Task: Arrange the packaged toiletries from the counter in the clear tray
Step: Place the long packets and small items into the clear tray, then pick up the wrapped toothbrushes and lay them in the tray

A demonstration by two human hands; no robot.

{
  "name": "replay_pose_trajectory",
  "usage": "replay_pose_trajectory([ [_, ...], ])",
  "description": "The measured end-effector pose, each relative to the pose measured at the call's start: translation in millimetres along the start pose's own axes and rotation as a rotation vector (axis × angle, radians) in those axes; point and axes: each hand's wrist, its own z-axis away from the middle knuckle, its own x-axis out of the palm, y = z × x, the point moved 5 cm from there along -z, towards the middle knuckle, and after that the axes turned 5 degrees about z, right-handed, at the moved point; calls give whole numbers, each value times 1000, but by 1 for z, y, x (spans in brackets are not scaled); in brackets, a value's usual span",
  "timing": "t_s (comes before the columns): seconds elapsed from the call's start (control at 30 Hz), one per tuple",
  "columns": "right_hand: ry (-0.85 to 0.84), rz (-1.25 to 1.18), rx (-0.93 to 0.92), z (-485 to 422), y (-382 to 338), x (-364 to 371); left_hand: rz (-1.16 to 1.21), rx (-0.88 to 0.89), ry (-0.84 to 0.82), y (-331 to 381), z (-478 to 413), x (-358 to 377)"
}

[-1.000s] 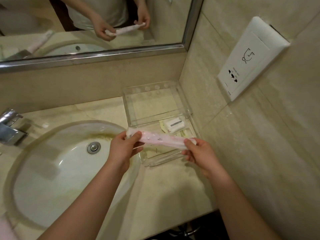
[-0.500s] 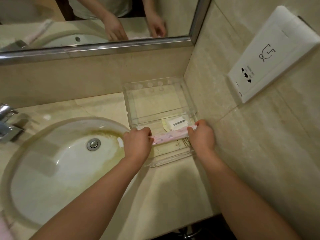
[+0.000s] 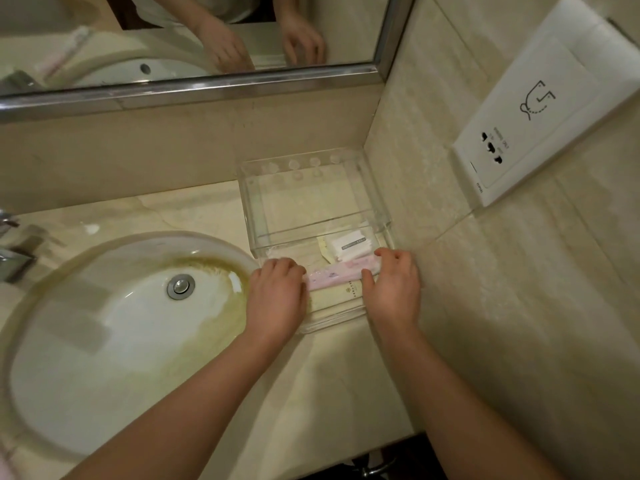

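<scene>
A clear tray (image 3: 313, 188) stands in the counter's back right corner against the wall. A long pink packet (image 3: 337, 273) lies across its near part, on top of a cream packet (image 3: 337, 299). My left hand (image 3: 277, 292) holds the pink packet's left end and my right hand (image 3: 393, 285) holds its right end, both pressed down into the tray. A small white packet (image 3: 351, 245) with a dark label lies in the tray just behind the pink one.
A white oval sink (image 3: 114, 337) with a metal drain (image 3: 180, 286) fills the counter's left side. A tap (image 3: 10, 251) sits at the far left. A mirror (image 3: 173, 36) runs along the back wall. A white socket panel (image 3: 540, 112) hangs on the right wall.
Both hands have brought the pink packet down from above the tray's front edge into the tray, where it now rests across the cream packet.
</scene>
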Motion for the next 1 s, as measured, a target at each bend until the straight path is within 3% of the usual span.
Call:
replay_pose_trajectory([
  [0.07, 38, 18, -101, 9, -7, 5, 3, 95, -71, 14, 17, 6],
  [0.23, -148, 17, -169, 18, -13, 24, -77, 22, -375, 19, 40, 30],
  [0.4, -144, 6, -191, 26, -26, 15, -33, 9, -282, 16, 49, 8],
  [0.5, -115, -61, -366, 47, -63, 12, 93, -74, -114, 0, 72, -22],
  [0.63, -236, -180, -580, 94, -134, 21, 244, -315, 152, -58, 137, -70],
  [0.8, -439, -192, -807, 170, -218, 41, 188, -742, 368, -161, 253, -119],
  [0.9, -568, -188, -870, 217, -263, 55, 196, -989, 393, -216, 310, -138],
  [1.0, -678, -174, -886, 261, -305, 74, 277, -1165, 260, -253, 339, -133],
])
